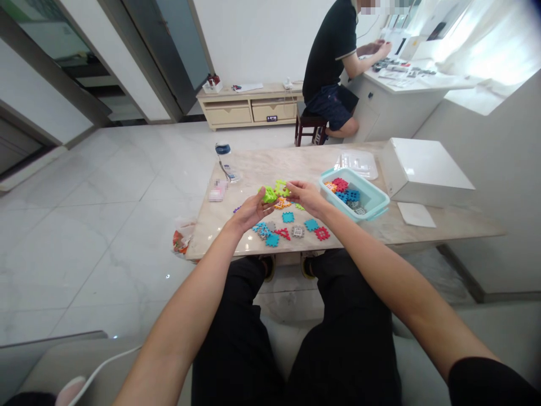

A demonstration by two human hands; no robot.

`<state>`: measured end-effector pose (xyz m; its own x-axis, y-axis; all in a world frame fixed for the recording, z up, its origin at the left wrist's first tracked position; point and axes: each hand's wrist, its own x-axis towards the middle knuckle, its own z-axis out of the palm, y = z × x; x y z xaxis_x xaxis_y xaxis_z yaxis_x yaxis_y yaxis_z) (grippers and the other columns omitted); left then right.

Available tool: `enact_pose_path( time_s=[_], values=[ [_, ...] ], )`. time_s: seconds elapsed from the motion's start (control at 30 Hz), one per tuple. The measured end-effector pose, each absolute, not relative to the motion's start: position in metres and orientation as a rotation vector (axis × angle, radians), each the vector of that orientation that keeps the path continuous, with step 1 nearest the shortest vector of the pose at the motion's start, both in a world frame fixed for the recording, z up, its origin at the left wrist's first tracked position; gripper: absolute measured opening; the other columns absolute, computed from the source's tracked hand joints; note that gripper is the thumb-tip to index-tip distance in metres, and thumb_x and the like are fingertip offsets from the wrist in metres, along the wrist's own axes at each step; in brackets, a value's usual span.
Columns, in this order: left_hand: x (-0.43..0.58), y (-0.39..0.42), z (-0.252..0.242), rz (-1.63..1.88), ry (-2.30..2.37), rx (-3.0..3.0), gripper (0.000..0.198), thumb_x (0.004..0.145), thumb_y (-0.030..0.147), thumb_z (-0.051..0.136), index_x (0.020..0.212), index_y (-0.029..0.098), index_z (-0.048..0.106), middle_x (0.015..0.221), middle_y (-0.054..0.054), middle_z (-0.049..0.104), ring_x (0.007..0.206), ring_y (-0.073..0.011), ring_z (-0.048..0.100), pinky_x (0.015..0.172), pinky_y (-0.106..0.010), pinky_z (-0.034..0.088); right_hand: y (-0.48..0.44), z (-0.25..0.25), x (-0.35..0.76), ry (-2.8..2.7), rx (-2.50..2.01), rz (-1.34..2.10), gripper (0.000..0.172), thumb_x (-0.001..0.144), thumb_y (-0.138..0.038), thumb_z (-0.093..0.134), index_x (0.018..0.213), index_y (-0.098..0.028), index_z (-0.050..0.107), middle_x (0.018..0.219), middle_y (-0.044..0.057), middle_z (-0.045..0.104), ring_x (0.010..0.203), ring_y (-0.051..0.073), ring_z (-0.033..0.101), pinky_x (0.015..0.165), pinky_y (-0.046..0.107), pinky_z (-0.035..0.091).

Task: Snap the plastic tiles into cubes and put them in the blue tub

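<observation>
In my left hand (pixel 252 211) is a cluster of green interlocking tiles (pixel 269 195), gripped between thumb and fingers above the table. My right hand (pixel 302 193) pinches another green tile (pixel 280 188) by its right edge, close beside the cluster; whether the two touch I cannot tell. Orange tiles (pixel 282 203) lie just beneath my hands. Nearer to me are scattered blue tiles (pixel 288 217), a red triangular tile (pixel 283 233), a grey tile (pixel 298 232) and a red square tile (pixel 322 233).
To the right stands a light blue tub (pixel 374 197) holding red, orange, blue and grey tiles. Behind it lies a clear lid (pixel 358 163), with a white box (pixel 429 169) farther right. A bottle (pixel 227 163) stands at the back left. Another person (pixel 329 56) sits at a far desk.
</observation>
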<state>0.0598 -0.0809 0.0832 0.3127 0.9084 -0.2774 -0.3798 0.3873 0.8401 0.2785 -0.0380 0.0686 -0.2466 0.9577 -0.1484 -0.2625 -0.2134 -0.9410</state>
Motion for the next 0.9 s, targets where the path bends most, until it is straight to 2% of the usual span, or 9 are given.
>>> enact_pose_path(
  time_s=[0.2,0.37,0.47,0.63,0.73,0.9],
  values=[
    [0.064,-0.081,0.072,1.209,0.971,1.013,0.061,0.074,0.052,0.098,0.118,0.018,0.072,0.117,-0.009,0.08,0.12,-0.0223,0.072,0.105,-0.031,0.055,-0.042,0.071,0.273,-0.913,-1.044,1.76,0.013,0.098,-0.025,0.079,0.102,-0.015,0.072,0.097,0.006,0.077,0.081,0.012,0.073,0.081,0.025,0.065],
    [0.069,-0.079,0.073,1.359,0.999,1.158,0.068,0.072,0.054,0.098,0.122,0.018,0.07,0.123,-0.012,0.079,0.12,-0.0255,0.072,0.105,-0.036,0.056,-0.049,0.082,0.264,-0.784,-0.931,1.829,0.006,0.1,-0.021,0.074,0.102,-0.016,0.072,0.105,0.007,0.079,0.093,0.013,0.075,0.092,0.025,0.064],
    [0.07,-0.077,0.072,1.357,0.976,1.205,0.069,0.071,0.052,0.099,0.123,0.018,0.069,0.124,-0.012,0.079,0.118,-0.0261,0.074,0.105,-0.037,0.056,-0.055,0.085,0.259,-0.815,-0.977,1.86,0.008,0.101,-0.023,0.074,0.104,-0.016,0.073,0.108,0.008,0.079,0.095,0.014,0.074,0.091,0.027,0.063],
    [0.07,-0.078,0.07,1.322,0.981,1.226,0.068,0.07,0.05,0.099,0.122,0.018,0.07,0.119,-0.012,0.08,0.11,-0.0252,0.075,0.098,-0.036,0.058,-0.06,0.081,0.257,-0.991,-1.225,1.894,0.017,0.101,-0.032,0.075,0.102,-0.016,0.075,0.102,0.008,0.077,0.09,0.015,0.072,0.071,0.023,0.055],
    [0.07,-0.08,0.071,1.281,0.996,1.261,0.068,0.069,0.046,0.1,0.122,0.017,0.069,0.118,-0.011,0.08,0.109,-0.0246,0.075,0.094,-0.034,0.058,-0.06,0.078,0.257,-1.052,-1.234,1.905,0.023,0.1,-0.039,0.077,0.099,-0.016,0.075,0.101,0.008,0.076,0.089,0.013,0.069,0.069,0.021,0.052],
    [0.072,-0.083,0.075,1.237,0.995,1.296,0.064,0.07,0.043,0.1,0.119,0.016,0.07,0.117,-0.01,0.08,0.108,-0.0234,0.074,0.094,-0.033,0.056,-0.061,0.08,0.258,-1.159,-1.232,1.881,0.031,0.1,-0.048,0.075,0.105,-0.017,0.075,0.114,0.01,0.076,0.086,0.013,0.068,0.07,0.024,0.054]
  ],
)
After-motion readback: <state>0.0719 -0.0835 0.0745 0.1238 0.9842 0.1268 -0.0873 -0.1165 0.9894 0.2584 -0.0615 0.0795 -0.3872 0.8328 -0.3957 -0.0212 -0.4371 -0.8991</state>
